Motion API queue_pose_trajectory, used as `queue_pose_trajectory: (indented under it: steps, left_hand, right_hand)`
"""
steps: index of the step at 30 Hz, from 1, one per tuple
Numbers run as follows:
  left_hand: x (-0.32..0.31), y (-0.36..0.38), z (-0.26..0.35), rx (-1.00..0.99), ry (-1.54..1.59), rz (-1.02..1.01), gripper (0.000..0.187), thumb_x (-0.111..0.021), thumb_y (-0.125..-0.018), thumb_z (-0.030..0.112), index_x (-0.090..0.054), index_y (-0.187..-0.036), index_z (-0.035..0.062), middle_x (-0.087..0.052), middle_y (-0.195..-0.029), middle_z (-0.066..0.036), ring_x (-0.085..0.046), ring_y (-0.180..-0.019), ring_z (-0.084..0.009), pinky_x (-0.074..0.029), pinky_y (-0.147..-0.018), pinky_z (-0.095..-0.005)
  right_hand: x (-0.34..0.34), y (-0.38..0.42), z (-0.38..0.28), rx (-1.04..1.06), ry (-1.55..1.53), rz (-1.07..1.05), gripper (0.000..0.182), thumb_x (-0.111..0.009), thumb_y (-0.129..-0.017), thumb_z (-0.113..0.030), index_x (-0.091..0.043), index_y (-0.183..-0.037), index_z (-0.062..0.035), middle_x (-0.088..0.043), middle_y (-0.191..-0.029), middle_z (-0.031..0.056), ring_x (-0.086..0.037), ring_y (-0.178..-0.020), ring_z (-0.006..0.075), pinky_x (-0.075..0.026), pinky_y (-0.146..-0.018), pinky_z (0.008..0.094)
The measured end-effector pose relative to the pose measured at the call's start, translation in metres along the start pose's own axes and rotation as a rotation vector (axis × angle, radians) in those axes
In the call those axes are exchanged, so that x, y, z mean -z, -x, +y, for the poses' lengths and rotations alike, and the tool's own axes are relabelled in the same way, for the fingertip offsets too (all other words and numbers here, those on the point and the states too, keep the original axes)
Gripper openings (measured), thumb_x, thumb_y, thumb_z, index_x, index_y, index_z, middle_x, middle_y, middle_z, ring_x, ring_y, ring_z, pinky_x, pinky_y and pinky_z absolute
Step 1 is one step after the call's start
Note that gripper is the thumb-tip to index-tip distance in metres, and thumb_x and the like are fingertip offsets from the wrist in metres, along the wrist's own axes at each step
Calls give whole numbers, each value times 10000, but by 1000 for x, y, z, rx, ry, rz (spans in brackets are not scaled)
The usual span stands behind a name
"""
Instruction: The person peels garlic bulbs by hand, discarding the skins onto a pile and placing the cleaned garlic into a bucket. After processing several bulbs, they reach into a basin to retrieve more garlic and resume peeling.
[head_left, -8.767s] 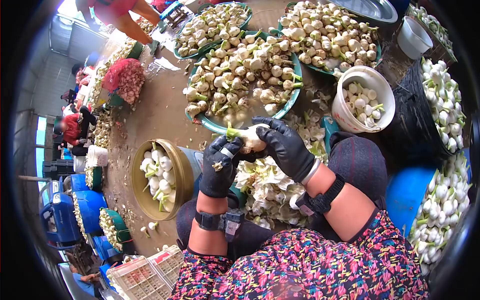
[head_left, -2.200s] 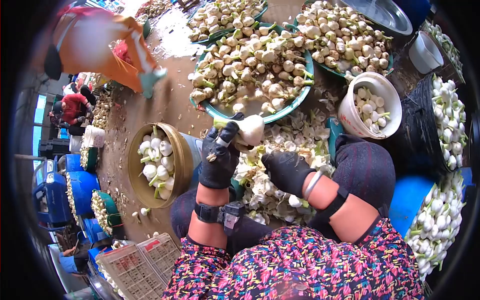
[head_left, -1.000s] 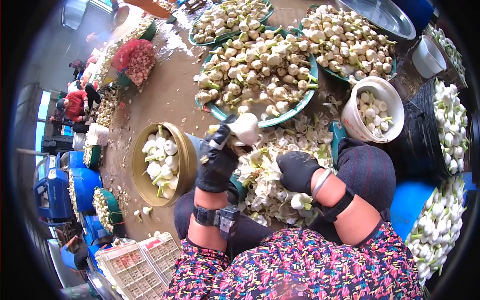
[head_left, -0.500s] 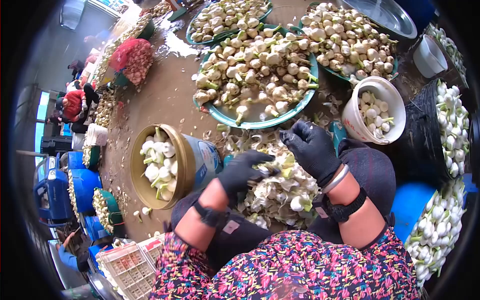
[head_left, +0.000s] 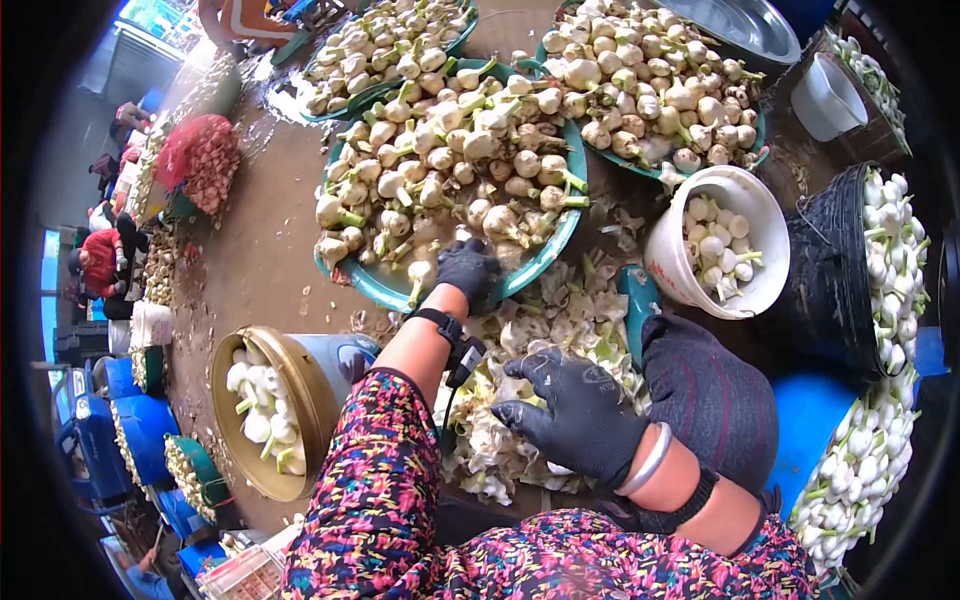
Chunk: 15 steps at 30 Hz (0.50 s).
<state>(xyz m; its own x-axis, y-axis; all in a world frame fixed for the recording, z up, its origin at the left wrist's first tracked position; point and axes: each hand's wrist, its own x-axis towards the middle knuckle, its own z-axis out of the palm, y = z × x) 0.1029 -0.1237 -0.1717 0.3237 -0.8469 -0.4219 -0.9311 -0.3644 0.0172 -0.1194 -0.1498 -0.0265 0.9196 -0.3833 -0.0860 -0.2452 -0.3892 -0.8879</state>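
My left hand [head_left: 468, 272], in a black glove, reaches into the near rim of the large green basin [head_left: 571, 215] of untrimmed garlic bulbs [head_left: 440, 150]; its fingers point away and what they touch is hidden. My right hand [head_left: 570, 410], also gloved in black, hovers over the heap of garlic peelings [head_left: 490, 450] between my knees. Its thumb and fingers are apart, and no bulb shows between them.
A brown-rimmed bucket [head_left: 320, 400] of peeled garlic lies tilted at left. At right are a white bucket [head_left: 665, 255] with bulbs and a black basket [head_left: 825, 270] of white garlic. More basins stand beyond; people [head_left: 103, 262] sit at far left.
My left hand has moved forward from over the peelings to the basin. My right hand has come back and down, its fingers now spread. The view has shifted.
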Motion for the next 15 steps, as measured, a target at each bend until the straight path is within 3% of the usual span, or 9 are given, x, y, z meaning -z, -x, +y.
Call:
queue_pose_trajectory:
  steps: [2,5,6,8,10,11,12,14,15]
  left_hand:
    - [-11,2,-15,46,71,-15,424,-707,-671,254,-625,-1086,228,-572,-1103,-99,-512,-1079,-277,-421,-887,-364]
    - [-12,32,-25,159,1452,241,315,-631,-773,132,-597,-1076,52,-641,-881,-106,-603,-822,-253,-463,-746,-328]
    - [14,52,-17,296,1594,114,306,-600,-788,91,-572,-1083,15,-619,-904,-133,-587,-842,-279,-465,-740,-362]
    - [20,78,-19,-372,681,449,316,-594,-776,62,-556,-1081,-10,-593,-909,-162,-571,-866,-307,-471,-733,-375]
    - [42,115,2,-470,537,627,298,-606,-753,58,-554,-1042,1,-575,-908,-177,-552,-878,-340,-471,-722,-391]
    - [61,135,13,-503,498,696,486,-604,-709,-105,-541,-1162,58,-571,-1070,-147,-584,-888,-234,-513,-704,-306]
    - [58,153,21,-391,862,566,485,-618,-702,-96,-551,-1152,73,-571,-1074,-159,-584,-892,-277,-519,-696,-328]
    - [65,175,24,-446,534,718,342,-585,-833,92,-552,-1172,118,-567,-1120,-139,-584,-914,-295,-509,-744,-336]
    - [72,179,21,-445,512,739,342,-585,-833,92,-552,-1172,118,-567,-1120,-139,-584,-914,-295,-509,-744,-336]
  right_hand:
    - [1,-1,1,-3,-13,-11,365,-588,-761,-315,-590,-966,-13,-582,-829,240,-564,-787,391,-441,-694,464]
    - [0,-3,-4,-49,-9,63,405,-589,-760,-293,-571,-1052,-14,-590,-916,244,-565,-862,388,-446,-757,453]
    - [-5,-4,-1,25,-48,148,480,-602,-751,-272,-515,-1152,-21,-584,-980,252,-559,-906,390,-437,-805,448]
    - [-9,-6,1,-25,-46,133,602,-621,-742,-256,-412,-1261,-35,-532,-1117,255,-520,-1021,386,-408,-883,434]
    - [-20,-9,5,51,-70,226,708,-660,-717,-232,-335,-1318,-47,-464,-1221,244,-467,-1117,371,-378,-937,413]
    - [-19,-10,0,33,-148,166,787,-691,-693,-210,-286,-1350,-56,-414,-1280,225,-415,-1178,364,-346,-978,395]
    - [-25,-13,4,12,-263,120,839,-715,-674,-194,-257,-1366,-70,-435,-1271,211,-437,-1160,361,-349,-976,400]
    - [-28,-12,7,87,-420,8,853,-706,-708,-220,-209,-1391,-97,-404,-1323,170,-449,-1180,290,-342,-993,390]
    - [-29,-14,2,115,-416,8,853,-706,-708,-220,-209,-1391,-97,-404,-1323,170,-449,-1180,290,-342,-993,390]
